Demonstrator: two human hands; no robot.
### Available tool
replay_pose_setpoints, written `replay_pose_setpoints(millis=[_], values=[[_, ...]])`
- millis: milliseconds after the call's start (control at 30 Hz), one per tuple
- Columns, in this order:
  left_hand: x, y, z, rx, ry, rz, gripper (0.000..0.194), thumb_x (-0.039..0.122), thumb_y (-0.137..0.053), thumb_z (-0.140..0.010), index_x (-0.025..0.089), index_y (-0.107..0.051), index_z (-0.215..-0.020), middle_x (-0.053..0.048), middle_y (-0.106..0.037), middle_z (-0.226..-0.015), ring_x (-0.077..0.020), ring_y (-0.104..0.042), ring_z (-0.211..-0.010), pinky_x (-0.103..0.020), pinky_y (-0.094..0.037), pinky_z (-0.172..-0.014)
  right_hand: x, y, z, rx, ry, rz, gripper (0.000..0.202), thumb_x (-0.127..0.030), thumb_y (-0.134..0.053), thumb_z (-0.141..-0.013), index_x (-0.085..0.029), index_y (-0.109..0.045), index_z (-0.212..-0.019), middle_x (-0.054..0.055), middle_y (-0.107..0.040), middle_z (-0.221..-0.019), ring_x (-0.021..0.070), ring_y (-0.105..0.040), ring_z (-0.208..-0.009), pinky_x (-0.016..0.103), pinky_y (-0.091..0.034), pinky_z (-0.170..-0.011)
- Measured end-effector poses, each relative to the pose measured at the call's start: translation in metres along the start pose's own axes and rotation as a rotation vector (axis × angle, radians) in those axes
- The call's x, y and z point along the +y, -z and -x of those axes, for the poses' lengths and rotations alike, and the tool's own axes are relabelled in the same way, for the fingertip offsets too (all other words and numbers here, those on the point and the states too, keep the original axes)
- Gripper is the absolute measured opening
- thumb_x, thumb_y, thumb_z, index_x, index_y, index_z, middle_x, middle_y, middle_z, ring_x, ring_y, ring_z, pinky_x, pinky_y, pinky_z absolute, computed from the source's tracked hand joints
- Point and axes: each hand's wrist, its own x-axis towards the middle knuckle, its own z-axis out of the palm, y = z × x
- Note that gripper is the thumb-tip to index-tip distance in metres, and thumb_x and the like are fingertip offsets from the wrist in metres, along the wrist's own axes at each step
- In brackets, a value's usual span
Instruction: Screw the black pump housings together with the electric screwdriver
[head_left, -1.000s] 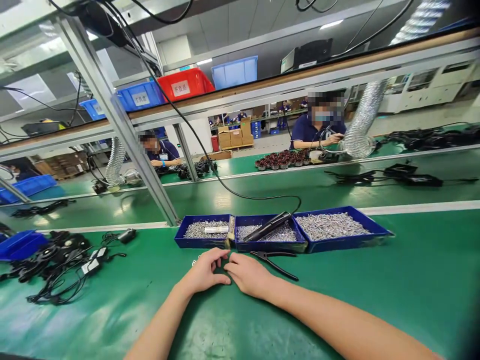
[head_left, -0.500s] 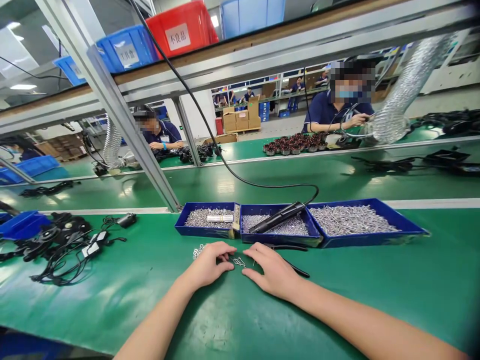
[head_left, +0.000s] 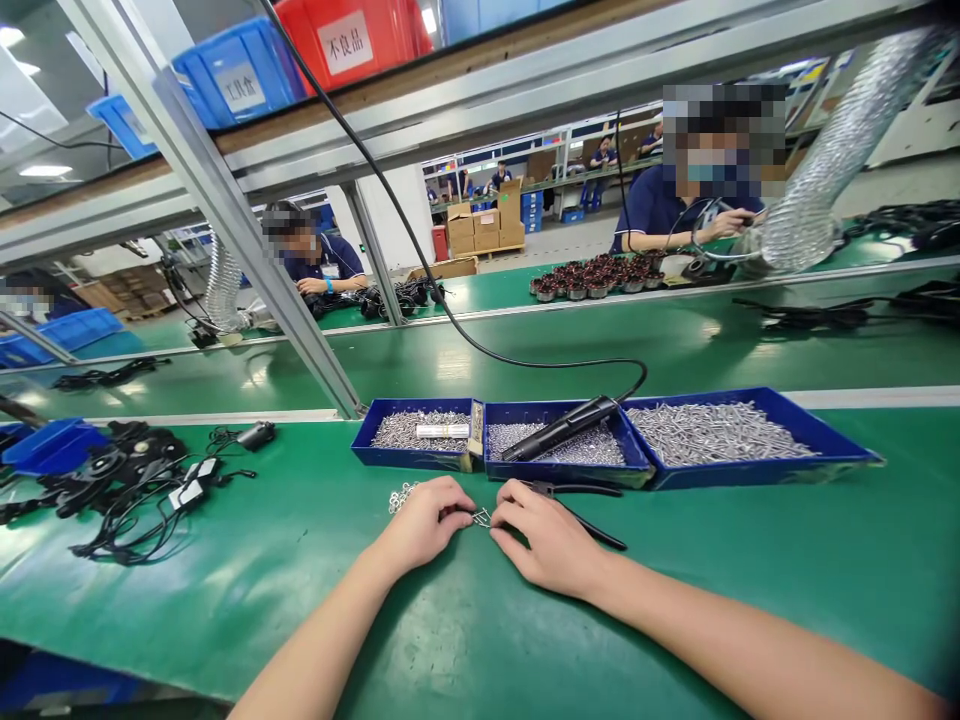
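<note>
A small cluster of thin metal screws (head_left: 481,518) lies on the green bench between my hands. My left hand (head_left: 429,522) has its thumb and index finger pinched at the left end of the cluster, on a screw. From the other side, my right hand (head_left: 546,538) rests on the bench with bent fingers and thumb brought together at the screws; what sits in its fingertips is too small to make out. Silvery rings (head_left: 400,497) lie just behind my left hand. Black-handled pliers (head_left: 600,530) are partly hidden by my right hand.
Blue bins of small metal parts (head_left: 568,478) stand beyond my hands; a black corded electric screwdriver (head_left: 559,430) lies across the middle one. Its cable (head_left: 517,362) hangs from above. Left are tangled black cables and parts (head_left: 142,510). Co-workers sit across the bench behind a metal frame (head_left: 247,240).
My left thumb and fingers have closed together at the screws. My right fingers have curled in from a wider spread and come closer to the thumb. The view has shifted slightly.
</note>
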Motion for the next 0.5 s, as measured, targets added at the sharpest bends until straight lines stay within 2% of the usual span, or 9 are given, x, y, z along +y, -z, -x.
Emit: replay_pose_setpoints(millis=[200, 300, 367, 433, 500], values=[[0.002, -0.002, 0.0, 0.015, -0.013, -0.017, 0.012, 0.013, -0.068, -0.095, 0.021, -0.077, -0.091, -0.003, -0.067, -0.092, -0.0182, -0.062, -0.085, -0.029, -0.045, -0.075, -0.004, 0.008, 0.002, -0.058, 0.054, -0.03, 0.009, -0.012, -0.069, -0.096, -0.02, -0.066, -0.097, 0.003, -0.056, -0.109, 0.0199, -0.059, -0.084, 0.031, -0.047, -0.074], [0.003, -0.001, 0.001, -0.004, -0.006, -0.015, 0.011, 0.013, -0.068, -0.095, 0.021, -0.077, -0.092, -0.003, -0.067, -0.092, -0.0182, -0.062, -0.086, -0.029, -0.045, -0.076, -0.003, 0.012, -0.002, -0.04, 0.006, -0.038, 0.014, -0.006, -0.059, -0.101, -0.018, -0.065, -0.105, 0.005, -0.056, -0.109, 0.0208, -0.061, -0.093, 0.031, -0.05, -0.083], [0.003, 0.001, 0.001, -0.016, 0.006, -0.02, 0.011, 0.014, -0.069, -0.095, 0.021, -0.077, -0.093, -0.003, -0.066, -0.094, -0.0182, -0.061, -0.087, -0.03, -0.045, -0.077, 0.0, 0.015, -0.005, -0.046, -0.038, -0.02, 0.024, 0.001, -0.055, -0.098, -0.017, -0.065, -0.111, 0.007, -0.055, -0.113, 0.0213, -0.061, -0.096, 0.031, -0.051, -0.087], [0.004, 0.002, 0.002, -0.021, 0.015, -0.032, 0.009, 0.014, -0.07, -0.095, 0.021, -0.076, -0.093, -0.003, -0.065, -0.096, -0.0183, -0.061, -0.087, -0.03, -0.045, -0.077, 0.003, 0.018, -0.007, -0.088, -0.069, 0.011, 0.028, 0.004, -0.059, -0.095, -0.017, -0.066, -0.113, 0.007, -0.055, -0.118, 0.0216, -0.062, -0.095, 0.032, -0.051, -0.088], [0.005, 0.002, 0.002, -0.019, 0.013, -0.046, 0.009, 0.015, -0.07, -0.095, 0.021, -0.075, -0.093, -0.003, -0.065, -0.097, -0.0188, -0.062, -0.089, -0.03, -0.045, -0.077, 0.004, 0.021, -0.007, -0.133, -0.106, 0.055, 0.02, 0.0, -0.064, -0.097, -0.016, -0.067, -0.107, 0.008, -0.056, -0.115, 0.0229, -0.062, -0.092, 0.034, -0.051, -0.085]])
